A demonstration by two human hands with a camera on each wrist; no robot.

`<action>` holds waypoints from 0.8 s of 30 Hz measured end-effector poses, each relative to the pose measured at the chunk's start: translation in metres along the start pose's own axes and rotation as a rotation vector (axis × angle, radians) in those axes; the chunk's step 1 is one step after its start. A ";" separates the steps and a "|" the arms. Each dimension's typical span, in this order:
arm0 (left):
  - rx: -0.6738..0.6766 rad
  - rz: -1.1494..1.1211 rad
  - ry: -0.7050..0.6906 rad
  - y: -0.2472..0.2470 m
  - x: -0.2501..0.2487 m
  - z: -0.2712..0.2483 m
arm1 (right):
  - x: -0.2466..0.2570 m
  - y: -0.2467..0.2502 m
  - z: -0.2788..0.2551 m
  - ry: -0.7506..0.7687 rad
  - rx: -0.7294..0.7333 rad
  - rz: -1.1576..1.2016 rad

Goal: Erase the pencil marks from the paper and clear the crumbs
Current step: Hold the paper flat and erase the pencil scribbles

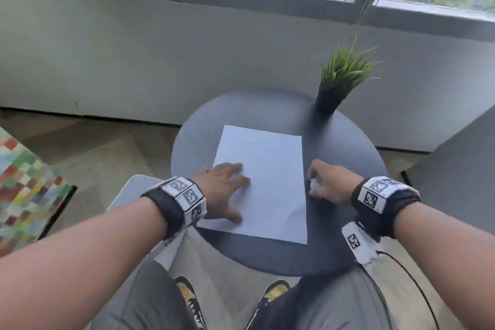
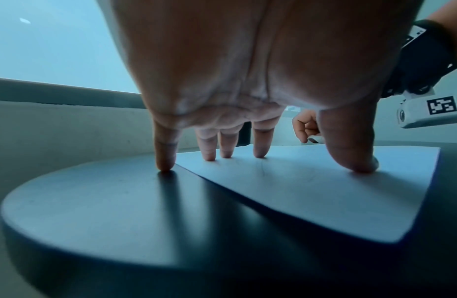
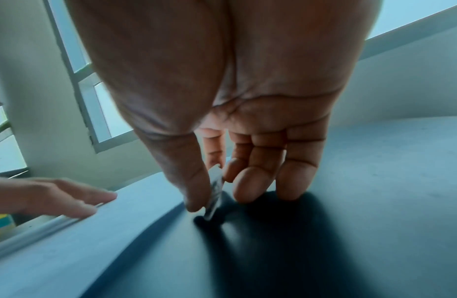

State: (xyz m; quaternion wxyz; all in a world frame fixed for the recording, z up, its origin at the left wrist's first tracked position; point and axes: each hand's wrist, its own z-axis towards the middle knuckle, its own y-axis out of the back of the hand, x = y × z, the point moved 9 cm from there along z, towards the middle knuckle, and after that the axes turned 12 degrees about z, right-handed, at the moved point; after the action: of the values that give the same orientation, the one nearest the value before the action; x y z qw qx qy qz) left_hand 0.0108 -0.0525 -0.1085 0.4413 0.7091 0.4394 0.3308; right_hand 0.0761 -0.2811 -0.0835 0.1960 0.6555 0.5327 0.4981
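Note:
A white sheet of paper (image 1: 267,182) lies flat on a round dark table (image 1: 241,115). Faint pencil lines (image 2: 263,170) show on it near my fingers; crumbs are too small to tell. My left hand (image 1: 235,195) presses on the sheet's left side with straight, spread fingertips (image 2: 259,153). Its little finger (image 2: 166,161) stands on the bare table beside the paper's edge. My right hand (image 1: 317,182) is just right of the sheet, low over the table. Thumb and forefinger pinch a small white eraser (image 3: 215,189), whose lower end touches the tabletop.
A potted grass plant (image 1: 340,80) stands at the table's far right edge. A white seat (image 1: 134,190) sits low beside the table on the left, and a multicoloured patchwork surface (image 1: 24,187) is farther left. Wall and window run behind. My knees are under the near edge.

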 end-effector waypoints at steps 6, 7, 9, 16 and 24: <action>-0.007 -0.061 -0.035 0.002 -0.023 -0.025 | 0.026 -0.003 -0.035 0.093 -0.006 0.155; -0.008 -0.055 -0.019 0.002 -0.020 -0.026 | 0.034 -0.006 -0.037 0.113 0.009 0.238; 0.020 -0.016 0.004 -0.003 -0.013 -0.025 | 0.047 -0.014 -0.038 0.136 0.049 0.385; 0.007 0.056 0.051 -0.002 -0.025 -0.014 | 0.095 -0.048 -0.011 0.204 0.168 0.496; 0.026 0.034 0.006 -0.010 -0.005 -0.011 | 0.058 -0.036 0.023 0.139 0.062 0.301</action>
State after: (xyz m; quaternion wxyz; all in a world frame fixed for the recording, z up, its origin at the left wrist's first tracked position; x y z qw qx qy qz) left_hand -0.0039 -0.0512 -0.1139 0.4249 0.7212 0.4329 0.3345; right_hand 0.0738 -0.2103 -0.0955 0.0615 0.6975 0.4558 0.5495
